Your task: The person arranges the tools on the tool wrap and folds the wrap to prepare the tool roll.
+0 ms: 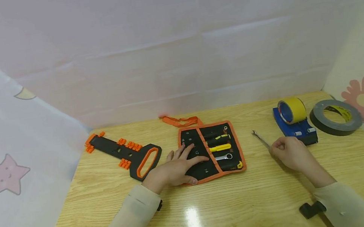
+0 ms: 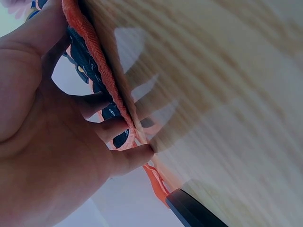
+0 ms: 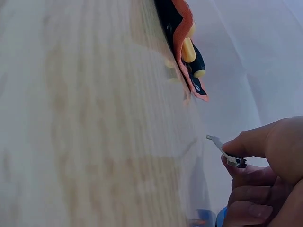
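Observation:
A black tool pouch with orange trim (image 1: pixel 207 152) lies open on the wooden table (image 1: pixel 194 210), holding yellow-and-black handled tools (image 1: pixel 218 139) and a small wrench (image 1: pixel 224 157). My left hand (image 1: pixel 178 167) rests flat on the pouch's left half, fingers spread; the left wrist view shows the fingers (image 2: pixel 118 161) against the orange edge (image 2: pixel 102 71). My right hand (image 1: pixel 289 151) pinches the end of a thin silver wrench (image 1: pixel 261 139) lying right of the pouch. In the right wrist view the thumb and forefinger hold this silver wrench (image 3: pixel 222 150), with the pouch (image 3: pixel 182 28) beyond.
A black and orange handled holder (image 1: pixel 127 154) lies at the left. A blue tape dispenser with a yellow roll (image 1: pixel 293 118) and a black tape roll (image 1: pixel 336 117) sit at the right rear. A small black object (image 1: pixel 311 209) lies by my right sleeve. Cloth walls surround the table.

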